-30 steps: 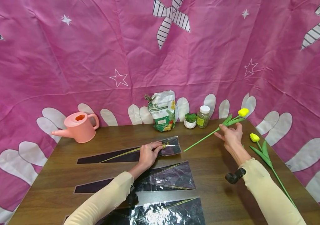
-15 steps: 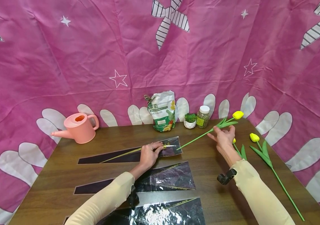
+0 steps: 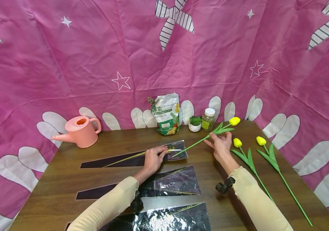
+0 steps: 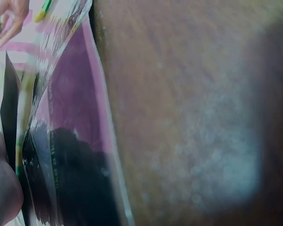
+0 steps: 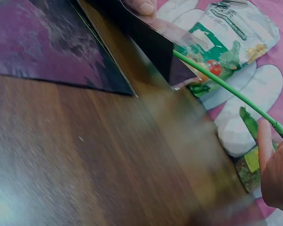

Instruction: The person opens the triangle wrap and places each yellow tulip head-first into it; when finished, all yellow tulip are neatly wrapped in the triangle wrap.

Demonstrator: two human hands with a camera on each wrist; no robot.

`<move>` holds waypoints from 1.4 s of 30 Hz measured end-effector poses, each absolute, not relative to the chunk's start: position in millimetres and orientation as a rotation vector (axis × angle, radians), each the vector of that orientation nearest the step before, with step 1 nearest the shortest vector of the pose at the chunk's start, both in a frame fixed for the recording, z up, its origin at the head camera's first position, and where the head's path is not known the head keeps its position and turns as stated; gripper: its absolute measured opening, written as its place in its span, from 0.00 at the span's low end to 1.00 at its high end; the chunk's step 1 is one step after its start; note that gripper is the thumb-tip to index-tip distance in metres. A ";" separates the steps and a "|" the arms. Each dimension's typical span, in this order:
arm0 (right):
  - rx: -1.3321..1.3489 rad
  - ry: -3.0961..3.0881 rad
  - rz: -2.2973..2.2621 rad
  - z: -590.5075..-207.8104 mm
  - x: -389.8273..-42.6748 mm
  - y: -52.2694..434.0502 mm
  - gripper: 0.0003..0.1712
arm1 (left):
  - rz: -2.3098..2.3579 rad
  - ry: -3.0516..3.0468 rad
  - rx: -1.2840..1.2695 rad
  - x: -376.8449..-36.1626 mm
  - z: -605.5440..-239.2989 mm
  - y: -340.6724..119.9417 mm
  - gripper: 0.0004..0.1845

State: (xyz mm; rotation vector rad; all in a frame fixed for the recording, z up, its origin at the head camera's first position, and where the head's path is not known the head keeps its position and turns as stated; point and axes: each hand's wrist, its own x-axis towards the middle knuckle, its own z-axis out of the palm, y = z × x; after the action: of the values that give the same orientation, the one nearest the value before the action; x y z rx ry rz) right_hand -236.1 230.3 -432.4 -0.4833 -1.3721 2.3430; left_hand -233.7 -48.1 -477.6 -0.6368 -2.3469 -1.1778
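with twelve o'clock being the wall side, a near wrapper [image 3: 190, 213] is lying at six o'clock on the table [image 3: 226, 210]. a middle wrapper [image 3: 179, 183] is lying beyond it, parallel, apparently for easy picking up in turn. at four o'clock an outer tulip [image 3: 275, 165] and an inner tulip [image 3: 251, 163] are lying with blooms pointing to eleven, seemingly within the right hand's reach.

the left hand [image 3: 153, 158] is pinching the far wrapper [image 3: 135, 159] near its wide end, thumb and fingers together on the film, presumably steadying it and parting the mouth. the right hand [image 3: 223, 148] is clamping the held tulip [image 3: 199, 141] by the stem, thumb against fingertip below the leaves, likely sparing the bloom. the bloom is pointing to two o'clock; the stem's end is meeting the wide mouth and, in the right-wrist view, disappearing behind dark film, so appearing inside.

farther off, the watering can [image 3: 80, 133] is standing at ten o'clock; the pouch [image 3: 166, 114], potted plant [image 3: 194, 125] and jar [image 3: 208, 120] are standing about twelve, presumably clear of the work.
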 end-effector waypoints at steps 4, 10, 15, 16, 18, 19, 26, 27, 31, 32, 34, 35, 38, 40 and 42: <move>-0.480 -1.356 2.345 -436.9 -235.7 222.4 0.24 | -1.179 -2.353 -0.633 -233.8 -478.4 -47.2 0.07; -0.456 -1.332 2.363 -441.1 -233.0 212.3 0.24 | -1.144 -2.304 -0.663 -234.2 -480.3 -45.7 0.06; -0.438 -1.327 2.391 -443.1 -231.0 206.7 0.23 | -1.098 -2.262 -0.675 -234.2 -482.1 -44.9 0.06; -0.436 -1.331 2.395 -443.4 -230.6 205.8 0.23 | -1.103 -2.268 -0.671 -234.1 -482.0 -44.9 0.05; -0.437 -1.335 2.401 -443.4 -229.9 203.8 0.22 | -1.110 -2.278 -0.663 -233.9 -481.7 -44.7 0.05; -0.438 -1.334 2.403 -443.6 -229.8 203.0 0.22 | -1.128 -2.291 -0.657 -233.6 -480.9 -44.6 0.05; -0.424 -1.343 2.431 -446.1 -227.4 202.1 0.20 | -1.142 -2.357 -0.611 -232.6 -478.9 -43.7 0.05; -0.422 -1.347 2.436 -446.5 -226.7 202.4 0.20 | -1.142 -2.364 -0.606 -232.5 -478.6 -43.6 0.05; -0.411 -1.353 2.460 -448.1 -223.4 203.4 0.18 | -1.139 -2.372 -0.601 -233.0 -478.4 -43.4 0.05; -0.409 -1.354 2.464 -448.3 -222.4 203.6 0.18 | -1.139 -2.371 -0.601 -233.1 -478.7 -43.4 0.05; -0.396 -1.363 2.474 -448.8 -220.7 204.1 0.16 | -1.142 -2.368 -0.600 -233.4 -479.1 -43.6 0.05; -0.391 -1.367 2.478 -449.0 -219.9 204.2 0.15 | -1.138 -2.364 -0.602 -233.3 -479.3 -43.8 0.05; -0.387 -1.373 2.487 -449.1 -218.5 204.3 0.11 | -1.151 -2.364 -0.598 -233.2 -479.5 -44.2 0.05; -0.397 -1.381 2.489 -449.3 -218.3 204.5 0.09 | -1.156 -2.363 -0.598 -233.1 -479.6 -44.5 0.05; -0.410 -1.388 2.483 -449.4 -218.2 204.5 0.09 | -1.164 -2.365 -0.594 -233.1 -479.5 -44.3 0.05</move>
State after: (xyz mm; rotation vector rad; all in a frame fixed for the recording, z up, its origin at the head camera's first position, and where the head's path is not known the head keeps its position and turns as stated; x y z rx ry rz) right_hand -218.2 204.5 -449.4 -0.4100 -1.3883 2.4826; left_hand -233.1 -44.3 -479.5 -0.5942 -2.3646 -1.1636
